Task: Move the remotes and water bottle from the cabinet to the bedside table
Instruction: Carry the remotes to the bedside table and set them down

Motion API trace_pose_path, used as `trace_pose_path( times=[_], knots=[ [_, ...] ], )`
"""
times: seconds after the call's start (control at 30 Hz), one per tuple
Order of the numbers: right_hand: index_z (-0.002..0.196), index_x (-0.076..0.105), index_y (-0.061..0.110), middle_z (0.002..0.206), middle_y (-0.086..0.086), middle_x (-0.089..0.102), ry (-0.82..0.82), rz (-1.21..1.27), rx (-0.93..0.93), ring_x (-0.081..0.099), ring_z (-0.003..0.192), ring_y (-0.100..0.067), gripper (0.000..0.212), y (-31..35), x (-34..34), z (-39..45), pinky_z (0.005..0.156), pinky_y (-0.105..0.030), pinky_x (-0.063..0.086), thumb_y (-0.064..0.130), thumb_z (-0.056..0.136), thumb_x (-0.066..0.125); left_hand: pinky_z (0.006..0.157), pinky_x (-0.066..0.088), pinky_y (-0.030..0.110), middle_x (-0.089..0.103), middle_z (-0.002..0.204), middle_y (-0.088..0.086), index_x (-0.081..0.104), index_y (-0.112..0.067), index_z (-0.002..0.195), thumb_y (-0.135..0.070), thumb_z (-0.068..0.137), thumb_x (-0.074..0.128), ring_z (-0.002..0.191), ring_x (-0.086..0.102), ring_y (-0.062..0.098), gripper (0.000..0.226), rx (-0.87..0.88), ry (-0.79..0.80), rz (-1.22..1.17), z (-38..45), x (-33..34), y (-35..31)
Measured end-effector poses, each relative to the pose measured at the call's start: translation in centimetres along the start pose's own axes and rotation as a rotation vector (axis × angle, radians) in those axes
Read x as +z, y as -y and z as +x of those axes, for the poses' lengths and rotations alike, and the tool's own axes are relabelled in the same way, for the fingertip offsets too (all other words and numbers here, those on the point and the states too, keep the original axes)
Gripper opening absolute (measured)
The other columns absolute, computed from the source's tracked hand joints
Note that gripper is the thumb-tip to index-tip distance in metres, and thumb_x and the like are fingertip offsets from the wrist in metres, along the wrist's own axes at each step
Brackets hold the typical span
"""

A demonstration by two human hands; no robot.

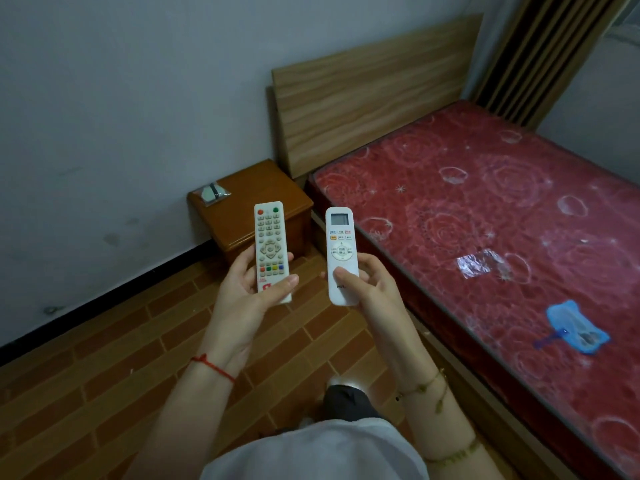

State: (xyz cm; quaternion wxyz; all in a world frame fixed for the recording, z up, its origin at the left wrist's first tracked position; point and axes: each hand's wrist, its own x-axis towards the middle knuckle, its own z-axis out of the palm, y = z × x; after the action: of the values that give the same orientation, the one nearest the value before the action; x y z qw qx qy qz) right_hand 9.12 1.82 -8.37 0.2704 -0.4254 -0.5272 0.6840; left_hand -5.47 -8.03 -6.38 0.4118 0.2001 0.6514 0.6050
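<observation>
My left hand (247,289) holds a white TV remote (270,237) with many small buttons and coloured keys, pointing away from me. In my right hand (367,289) is a white air-conditioner remote (341,244) with a small screen at its top; my thumb rests on its lower half. Both remotes hang in the air in front of the brown wooden bedside table (256,192), which stands in the corner between wall and bed. No water bottle or cabinet is in view.
A small clear plastic packet (212,194) lies on the table's back left corner. A bed with a red patterned mattress (485,220) and wooden headboard (374,95) fills the right side. A blue wrapper (576,329) lies on the mattress. Brick-patterned floor (104,358) lies below.
</observation>
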Motion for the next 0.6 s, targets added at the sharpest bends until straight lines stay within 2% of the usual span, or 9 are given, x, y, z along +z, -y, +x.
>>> trace_pose_path(
  times=[0.13,0.27,0.33,0.47,0.6],
  knots=[
    [0.123,0.055,0.019,0.094,0.006,0.077,0.059,-0.011,0.027,0.072,0.081,-0.003,0.032,1.1,1.1,6.2,0.062,-0.015,0.052,0.022,0.093,0.065,0.089,0.053,0.031,0.070,0.116,-0.011,0.042,-0.032,0.141,-0.010,0.077,0.076,0.111,0.063,0.007,0.076,-0.011,-0.047,-0.018,5.3,-0.2,-1.0],
    [0.123,0.056,0.015,0.086,0.008,0.077,0.130,-0.027,0.042,0.072,0.075,-0.002,0.032,1.9,2.5,13.3,0.059,-0.013,0.052,0.019,0.093,0.065,0.098,0.051,0.037,0.069,0.120,-0.009,0.040,-0.031,0.143,-0.013,0.075,0.076,0.115,0.062,0.008,0.079,-0.021,-0.115,-0.042,11.0,-0.5,-1.9],
    [0.124,0.055,0.015,0.090,0.005,0.078,0.169,-0.043,0.047,0.073,0.079,-0.005,0.034,2.5,3.5,17.1,0.061,-0.015,0.053,0.020,0.092,0.065,0.099,0.051,0.039,0.068,0.122,-0.009,0.039,-0.031,0.144,-0.015,0.076,0.076,0.115,0.062,0.008,0.080,-0.020,-0.151,-0.038,14.0,-0.9,-2.5],
    [0.127,0.053,0.015,0.111,-0.005,0.074,0.245,-0.087,0.065,0.072,0.098,-0.017,0.039,4.6,5.6,24.9,0.069,-0.020,0.056,0.022,0.092,0.066,0.103,0.048,0.041,0.070,0.118,-0.009,0.041,-0.027,0.144,-0.015,0.081,0.072,0.112,0.065,0.009,0.071,-0.026,-0.221,-0.086,20.4,-1.8,-4.4],
    [0.125,0.053,0.014,0.112,-0.006,0.073,0.295,-0.107,0.092,0.071,0.100,-0.023,0.038,6.8,7.7,32.3,0.079,-0.032,0.060,0.020,0.090,0.068,0.097,0.052,0.034,0.072,0.114,-0.009,0.045,-0.025,0.141,-0.012,0.085,0.069,0.103,0.068,0.004,0.063,-0.021,-0.281,-0.096,26.7,-2.6,-6.4]
  ],
)
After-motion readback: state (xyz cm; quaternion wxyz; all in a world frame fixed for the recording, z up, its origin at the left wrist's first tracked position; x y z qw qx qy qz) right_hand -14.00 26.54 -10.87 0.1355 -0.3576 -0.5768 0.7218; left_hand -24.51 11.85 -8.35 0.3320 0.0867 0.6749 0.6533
